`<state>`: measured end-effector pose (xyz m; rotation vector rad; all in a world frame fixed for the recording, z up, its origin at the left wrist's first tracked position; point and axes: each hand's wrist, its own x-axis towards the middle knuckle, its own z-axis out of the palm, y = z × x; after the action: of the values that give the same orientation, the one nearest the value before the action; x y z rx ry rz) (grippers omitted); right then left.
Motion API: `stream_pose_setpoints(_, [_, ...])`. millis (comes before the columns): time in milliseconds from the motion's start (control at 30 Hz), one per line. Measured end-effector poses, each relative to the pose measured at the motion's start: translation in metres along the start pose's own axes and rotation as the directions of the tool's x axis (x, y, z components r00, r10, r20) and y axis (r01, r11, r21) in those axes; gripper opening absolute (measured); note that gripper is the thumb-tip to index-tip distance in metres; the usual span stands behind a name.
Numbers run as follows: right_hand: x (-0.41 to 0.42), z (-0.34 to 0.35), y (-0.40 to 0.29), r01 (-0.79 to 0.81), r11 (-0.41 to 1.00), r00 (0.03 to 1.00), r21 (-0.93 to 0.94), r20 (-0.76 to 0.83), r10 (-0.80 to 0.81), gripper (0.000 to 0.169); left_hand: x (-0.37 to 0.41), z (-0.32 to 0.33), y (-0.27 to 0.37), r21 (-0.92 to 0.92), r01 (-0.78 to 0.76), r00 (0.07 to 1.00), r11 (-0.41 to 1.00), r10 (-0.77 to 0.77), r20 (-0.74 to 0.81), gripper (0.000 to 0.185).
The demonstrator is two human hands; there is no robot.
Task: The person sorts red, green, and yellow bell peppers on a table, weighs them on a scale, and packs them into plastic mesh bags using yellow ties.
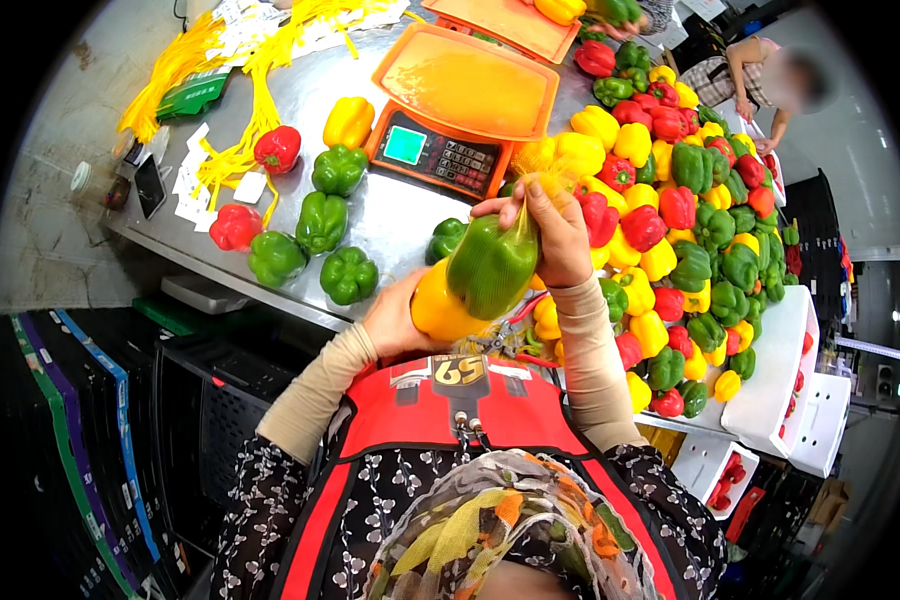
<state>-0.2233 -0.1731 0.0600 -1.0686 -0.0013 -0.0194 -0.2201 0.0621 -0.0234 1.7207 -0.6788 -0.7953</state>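
Between my two hands is a yellow mesh net bag [526,238] with a green bell pepper [491,268] and a yellow bell pepper [442,304] inside. My right hand [559,229] grips the gathered net above the green pepper. Around the lower, yellow end, my left hand [397,319] supports the bag. Beyond my hands stands an orange digital scale [465,82] with a lit display; its pan holds nothing. Close under the bag, a pair of pliers [504,339] lies near the table edge. Another green pepper [445,240] sits just behind the bag, partly hidden.
A large heap of red, yellow and green peppers [664,225] covers the right side. Loose peppers [322,223], yellow nets [259,112] and a phone [150,186] lie on the metal table [217,259] at left. White foam boxes [769,375] stand at right. Another person [750,75] works beyond.
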Motion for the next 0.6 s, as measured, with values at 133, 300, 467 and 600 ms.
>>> stream_pose_setpoints(133, [0.003, -0.001, -0.008, 0.040, 0.998, 0.999, -0.051, -0.006, -0.041, 0.026, 0.001, 0.005, 0.000, -0.007, 0.050, 0.999, 0.999, -0.050, -0.005, 0.113])
stream_pose_setpoints(300, [0.000, 0.027, -0.015, 0.108, 0.994, 0.994, -0.009, -0.015, -0.108, 0.024, 0.018, -0.023, 0.066, 0.017, -0.322, 0.945, 0.946, 0.323, -0.050, 0.127])
stream_pose_setpoints(467, [0.006, 0.036, -0.011, 0.124, 0.959, 0.990, 0.256, 0.039, -0.139, 0.020, 0.058, -0.014, 0.101, 0.121, -0.350, 0.912, 0.929, 0.367, -0.183, 0.104])
stream_pose_setpoints(600, [0.004, 0.052, -0.035, 0.094, 0.982, 0.996, 0.166, -0.017, -0.092, 0.019, 0.063, -0.017, 0.103, 0.002, -0.327, 0.943, 0.945, 0.327, -0.070, 0.047])
